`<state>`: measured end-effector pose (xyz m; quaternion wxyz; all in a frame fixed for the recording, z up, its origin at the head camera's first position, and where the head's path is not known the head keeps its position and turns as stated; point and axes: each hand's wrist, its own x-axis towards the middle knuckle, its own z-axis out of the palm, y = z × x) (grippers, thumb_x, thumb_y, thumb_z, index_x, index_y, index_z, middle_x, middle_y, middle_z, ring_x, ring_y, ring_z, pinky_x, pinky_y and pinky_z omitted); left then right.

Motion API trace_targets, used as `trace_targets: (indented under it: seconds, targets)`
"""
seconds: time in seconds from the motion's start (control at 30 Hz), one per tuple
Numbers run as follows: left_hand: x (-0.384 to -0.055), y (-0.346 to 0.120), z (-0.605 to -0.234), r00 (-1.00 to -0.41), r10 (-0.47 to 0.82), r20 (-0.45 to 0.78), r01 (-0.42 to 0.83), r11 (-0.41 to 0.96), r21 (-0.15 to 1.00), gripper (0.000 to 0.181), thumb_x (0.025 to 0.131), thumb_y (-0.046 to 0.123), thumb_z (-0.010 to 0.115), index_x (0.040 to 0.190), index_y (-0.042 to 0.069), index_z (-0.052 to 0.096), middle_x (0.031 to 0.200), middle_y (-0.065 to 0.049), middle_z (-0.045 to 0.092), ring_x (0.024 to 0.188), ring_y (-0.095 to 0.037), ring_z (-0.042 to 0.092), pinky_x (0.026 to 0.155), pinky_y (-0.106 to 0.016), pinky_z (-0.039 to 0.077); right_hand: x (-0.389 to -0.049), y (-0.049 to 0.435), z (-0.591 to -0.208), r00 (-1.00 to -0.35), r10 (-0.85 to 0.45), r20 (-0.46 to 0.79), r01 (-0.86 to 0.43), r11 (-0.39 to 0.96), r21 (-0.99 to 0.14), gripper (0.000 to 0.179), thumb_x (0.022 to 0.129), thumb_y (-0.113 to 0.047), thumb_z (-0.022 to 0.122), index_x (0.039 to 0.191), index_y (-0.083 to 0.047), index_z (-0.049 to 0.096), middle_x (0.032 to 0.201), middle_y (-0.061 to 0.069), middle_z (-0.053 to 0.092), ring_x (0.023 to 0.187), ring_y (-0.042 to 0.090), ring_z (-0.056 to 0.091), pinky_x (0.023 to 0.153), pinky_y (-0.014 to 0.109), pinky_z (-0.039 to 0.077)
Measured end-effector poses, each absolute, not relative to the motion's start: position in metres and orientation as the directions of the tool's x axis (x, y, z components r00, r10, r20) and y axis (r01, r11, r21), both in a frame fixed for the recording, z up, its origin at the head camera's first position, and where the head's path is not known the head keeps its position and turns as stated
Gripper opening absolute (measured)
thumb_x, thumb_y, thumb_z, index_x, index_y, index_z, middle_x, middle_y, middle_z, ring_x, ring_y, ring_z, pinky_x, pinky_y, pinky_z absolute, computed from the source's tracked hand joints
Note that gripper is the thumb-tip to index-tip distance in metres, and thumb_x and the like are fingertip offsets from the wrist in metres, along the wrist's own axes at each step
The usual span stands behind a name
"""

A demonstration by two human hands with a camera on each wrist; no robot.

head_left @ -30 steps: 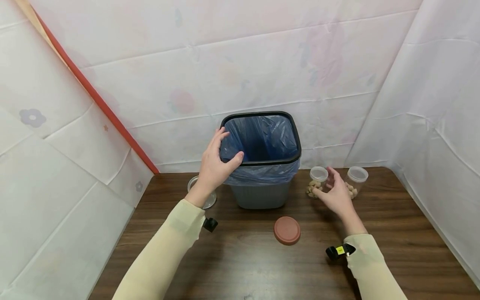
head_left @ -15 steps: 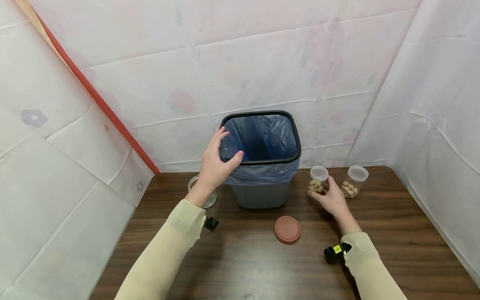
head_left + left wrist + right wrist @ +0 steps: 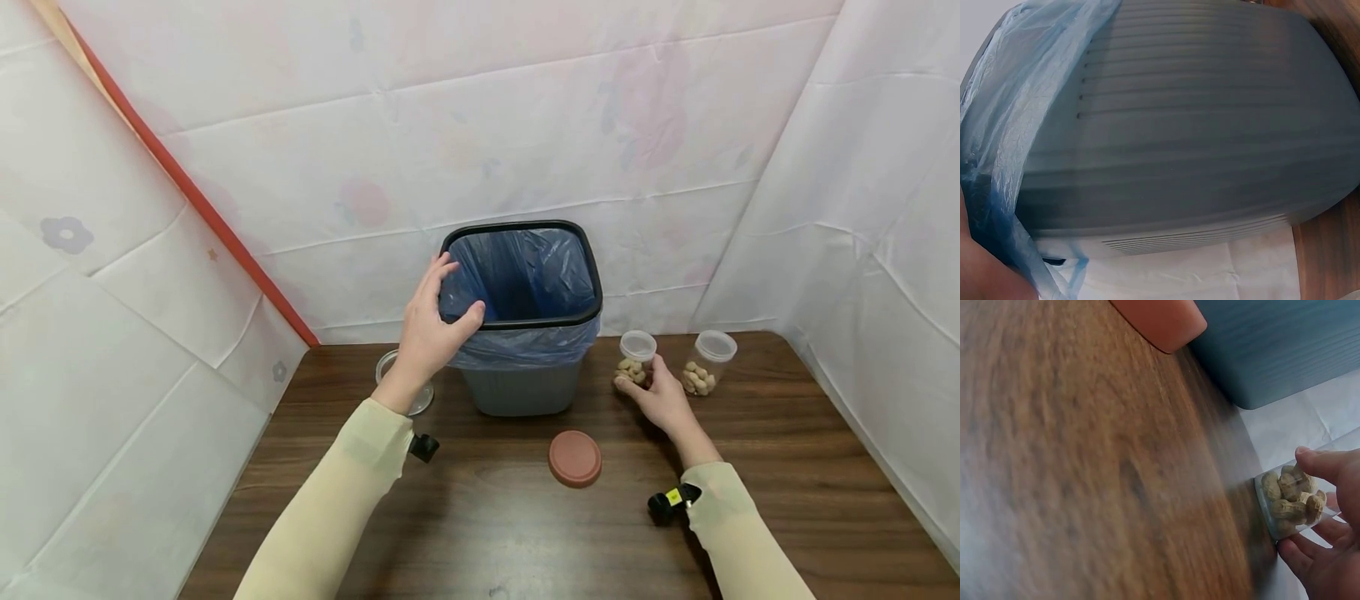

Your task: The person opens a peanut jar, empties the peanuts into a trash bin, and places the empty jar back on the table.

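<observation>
A grey trash can [image 3: 525, 392] lined with a blue plastic bag [image 3: 555, 350] stands at the back of the table. My left hand [image 3: 431, 329] holds its front left corner, fingers over the black rim and thumb along the front edge. In the left wrist view the can's ribbed side fills the frame, with part of the hand [image 3: 988, 272] against the bag. With thumb and fingers around it, my right hand [image 3: 663, 400] grips a clear jar of peanuts [image 3: 632, 368]. The right wrist view shows peanuts [image 3: 1291, 497] through its wall. The jar stands upright on the table.
A second peanut jar [image 3: 708, 362] stands right of my right hand. A round reddish lid [image 3: 574, 459] lies in front of the trash can. Some clear round thing [image 3: 422, 402] is partly hidden behind my left wrist. White sheeting [image 3: 510, 142] walls the back and sides.
My right hand has moved slightly left and its fingers have come in around the nearer peanut jar. The left hand stays on the trash can's rim.
</observation>
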<state>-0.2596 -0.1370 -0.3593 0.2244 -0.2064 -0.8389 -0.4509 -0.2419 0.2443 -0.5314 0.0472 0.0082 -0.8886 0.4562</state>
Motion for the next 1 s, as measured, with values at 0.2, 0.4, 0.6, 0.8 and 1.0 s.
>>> trace_targets:
  seconds: [0.2, 0.4, 0.6, 0.8, 1.0]
  targets:
    - [-0.259, -0.136, -0.358, -0.812, 0.140, 0.567, 0.549, 0.514, 0.659, 0.083, 0.093, 0.050, 0.069, 0.158, 0.001, 0.052, 0.175, -0.012, 0.038, 0.166, -0.026, 0.024, 0.129, -0.063, 0.026, -0.242, 0.246, -0.528, -0.997, 0.007, 0.078, -0.058, 0.612, -0.789, 0.065, 0.106, -0.032, 0.075, 0.146, 0.008, 0.042, 0.135, 0.036, 0.060, 0.114, 0.044, 0.059, 0.097, 0.058, 0.047]
    - [-0.259, -0.137, -0.357, -0.821, 0.144, 0.553, 0.541, 0.507, 0.671, 0.083, 0.093, 0.050, 0.069, 0.159, 0.002, 0.051, 0.176, -0.011, 0.037, 0.167, -0.024, 0.022, 0.129, -0.064, 0.025, -0.241, 0.248, -0.524, -0.998, -0.024, 0.054, -0.057, 0.620, -0.782, 0.065, 0.106, -0.032, 0.075, 0.146, 0.007, 0.042, 0.133, 0.034, 0.061, 0.112, 0.043, 0.059, 0.095, 0.057, 0.048]
    - [-0.259, -0.138, -0.358, -0.825, 0.144, 0.546, 0.535, 0.509, 0.675, 0.083, 0.094, 0.050, 0.068, 0.160, 0.003, 0.051, 0.176, -0.011, 0.036, 0.167, -0.021, 0.021, 0.129, -0.065, 0.024, -0.237, 0.249, -0.521, -0.999, -0.045, 0.026, -0.048, 0.615, -0.787, 0.066, 0.106, -0.033, 0.074, 0.148, 0.005, 0.041, 0.141, 0.036, 0.059, 0.125, 0.048, 0.059, 0.102, 0.063, 0.048]
    - [-0.258, -0.138, -0.358, -0.826, 0.141, 0.546, 0.534, 0.508, 0.676, 0.083, 0.094, 0.050, 0.068, 0.160, 0.002, 0.051, 0.176, -0.011, 0.036, 0.167, -0.019, 0.021, 0.129, -0.064, 0.024, -0.234, 0.249, -0.521, -0.998, -0.053, 0.034, -0.059, 0.618, -0.784, 0.067, 0.106, -0.033, 0.075, 0.149, 0.006, 0.041, 0.147, 0.039, 0.056, 0.129, 0.051, 0.059, 0.104, 0.065, 0.048]
    - [-0.258, -0.138, -0.357, -0.825, 0.139, 0.548, 0.535, 0.506, 0.677, 0.083, 0.094, 0.050, 0.069, 0.160, 0.003, 0.051, 0.176, -0.010, 0.036, 0.167, -0.018, 0.020, 0.130, -0.064, 0.024, -0.229, 0.251, -0.518, -0.997, -0.040, 0.072, -0.081, 0.625, -0.776, 0.063, 0.104, -0.034, 0.077, 0.144, 0.004, 0.046, 0.140, 0.035, 0.061, 0.120, 0.047, 0.063, 0.098, 0.059, 0.052]
